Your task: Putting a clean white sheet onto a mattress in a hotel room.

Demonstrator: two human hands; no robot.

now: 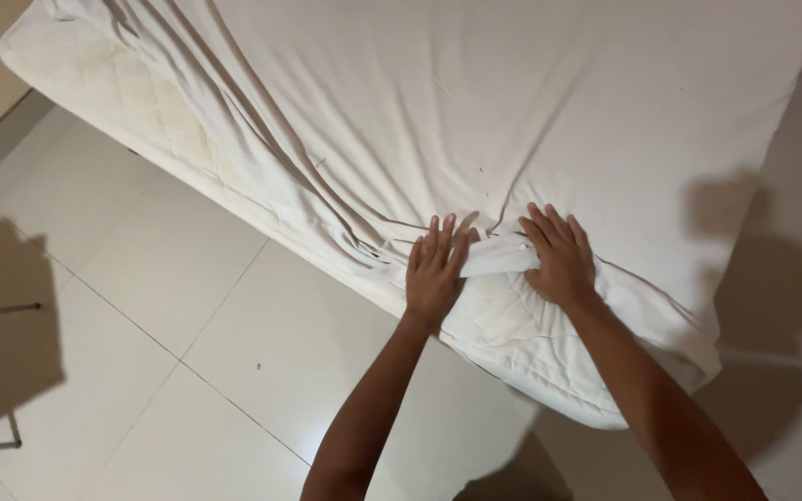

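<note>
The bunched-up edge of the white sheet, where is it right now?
In the head view the bunched sheet edge sits at the near corner of the mattress, lower centre, gripped between the left hand and the right hand.

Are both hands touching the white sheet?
Touching. The head view shows the left hand and right hand pressed onto the bunched white sheet at the mattress corner.
</note>
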